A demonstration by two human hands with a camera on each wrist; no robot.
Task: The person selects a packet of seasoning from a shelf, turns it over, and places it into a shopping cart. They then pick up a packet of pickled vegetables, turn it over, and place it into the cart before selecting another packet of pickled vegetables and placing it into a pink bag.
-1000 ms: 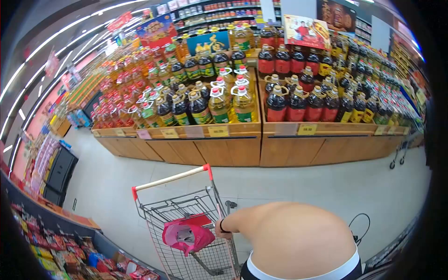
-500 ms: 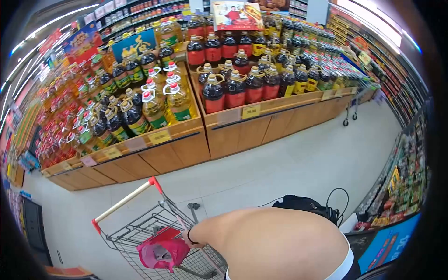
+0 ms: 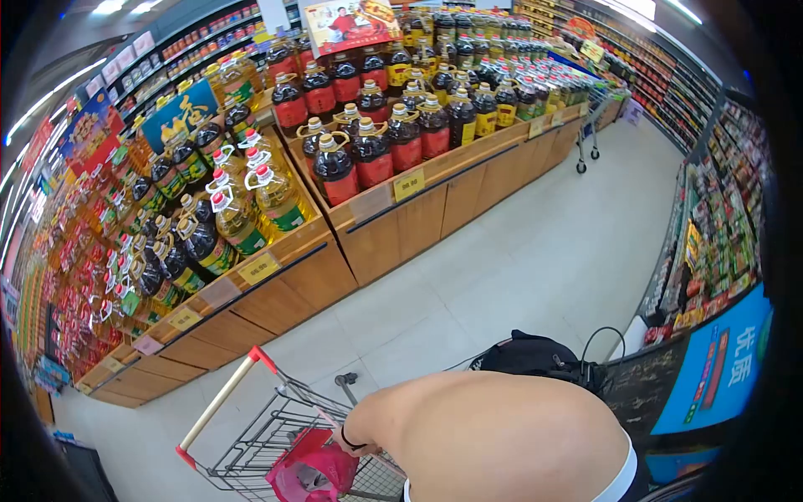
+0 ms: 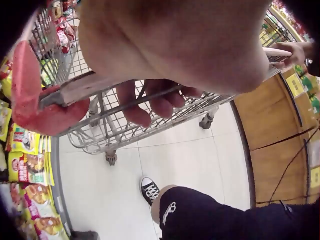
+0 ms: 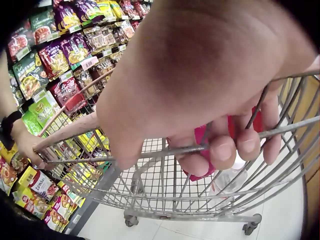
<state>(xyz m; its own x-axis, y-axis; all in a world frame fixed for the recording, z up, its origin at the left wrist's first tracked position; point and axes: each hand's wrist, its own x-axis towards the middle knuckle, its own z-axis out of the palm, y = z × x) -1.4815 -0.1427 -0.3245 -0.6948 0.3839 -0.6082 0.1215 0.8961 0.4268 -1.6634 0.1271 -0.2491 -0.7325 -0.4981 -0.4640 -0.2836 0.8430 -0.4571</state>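
We see a wire shopping cart [image 3: 259, 431] on the pale tiled floor [image 3: 468, 284], and everything here is placed by it. The left hand [image 4: 175, 55] is clamped on the cart's side rail near a red plastic corner [image 4: 30, 95], its fingers curled down among the wires. The right hand [image 5: 200, 95] is clamped on the side too, farther along, fingertips hooked over the wire. Inside the cart, under the right hand, we find a bright pink fabric item [image 3: 314, 475] with a pale inside; we cannot tell exactly what it is. A cream handlebar [image 3: 219, 408] with red ends crosses one end of the cart.

Beyond the cart stands a wooden display [image 3: 397, 238] loaded with large oil bottles [image 3: 272, 197] and dark bottles with red labels [image 3: 372, 155]. Well apart from the cart, to its right in the head view, we see a black bag [image 3: 531, 356]. Snack packets [image 5: 45, 110] line the shelving alongside.
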